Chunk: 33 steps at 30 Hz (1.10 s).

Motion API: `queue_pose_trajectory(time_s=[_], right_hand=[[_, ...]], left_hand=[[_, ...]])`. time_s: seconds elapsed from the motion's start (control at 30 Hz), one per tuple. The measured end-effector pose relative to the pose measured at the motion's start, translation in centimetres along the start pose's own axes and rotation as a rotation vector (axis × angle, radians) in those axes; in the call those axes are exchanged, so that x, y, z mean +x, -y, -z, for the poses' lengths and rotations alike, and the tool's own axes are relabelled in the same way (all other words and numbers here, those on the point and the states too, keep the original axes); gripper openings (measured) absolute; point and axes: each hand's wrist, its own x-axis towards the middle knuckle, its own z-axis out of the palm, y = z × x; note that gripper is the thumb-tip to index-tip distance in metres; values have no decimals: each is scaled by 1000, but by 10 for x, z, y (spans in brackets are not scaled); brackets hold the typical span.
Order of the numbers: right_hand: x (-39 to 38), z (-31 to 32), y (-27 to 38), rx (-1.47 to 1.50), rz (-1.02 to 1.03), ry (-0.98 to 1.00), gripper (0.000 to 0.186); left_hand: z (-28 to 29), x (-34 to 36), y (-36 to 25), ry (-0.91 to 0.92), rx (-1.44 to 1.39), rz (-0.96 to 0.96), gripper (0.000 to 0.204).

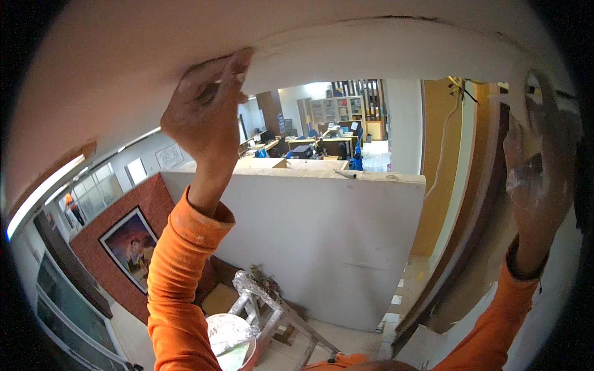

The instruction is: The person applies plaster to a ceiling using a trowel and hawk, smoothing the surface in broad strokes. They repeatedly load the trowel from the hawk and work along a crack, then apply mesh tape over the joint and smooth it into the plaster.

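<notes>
Overhead runs a white ceiling beam [371, 52] with a dark, rough crack along its upper edge. My left hand [207, 114] is raised to this edge at the left, its fingers bent and pinched together against the surface. Whatever lies between those fingertips is hidden. At the far right my right hand [541, 157] is raised close to the beam's other end, blurred, with its fingers curled. A pale, flat shape shows beside it; I cannot make out what it is. White smears mark both hands, and orange sleeves cover my forearms.
Below stand a white partition [309, 235] and a splattered stepladder [272, 303] with a bucket [232, 343] of white paste. Loose wires [459, 89] hang by a brown door frame [476, 185]. Desks [303, 151] lie beyond; a framed picture [132, 244] hangs left. A person [74, 210] stands far off.
</notes>
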Motion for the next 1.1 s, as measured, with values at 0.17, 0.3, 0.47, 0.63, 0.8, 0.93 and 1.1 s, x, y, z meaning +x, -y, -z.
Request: queue_pose_trajectory(time_s=[0.17, 0.3, 0.47, 0.63, 0.8, 0.93, 1.1], right_hand=[[4, 21, -28, -18, 57, 87, 53], [6, 24, -51, -14, 214, 118, 53], [-19, -11, -80, -24, 35, 168, 52], [-2, 3, -86, -30, 53, 4, 52], [-13, 15, -90, -220, 3, -31, 47], [-12, 23, -77, -256, -10, -49, 44], [-8, 27, -82, -165, -36, -96, 40]], left_hand=[[-7, 0, 5, -57, -88, 49, 8], [-1, -4, 9, 2, 9, 204, 11], [-8, -8, 3, 43, -123, 288, 24], [-13, -13, 1, 135, -251, 341, 30], [-21, -20, -6, 231, -401, 475, 46], [-32, -26, -10, 222, -529, 630, 52], [-40, -21, -23, 236, -591, 746, 57]])
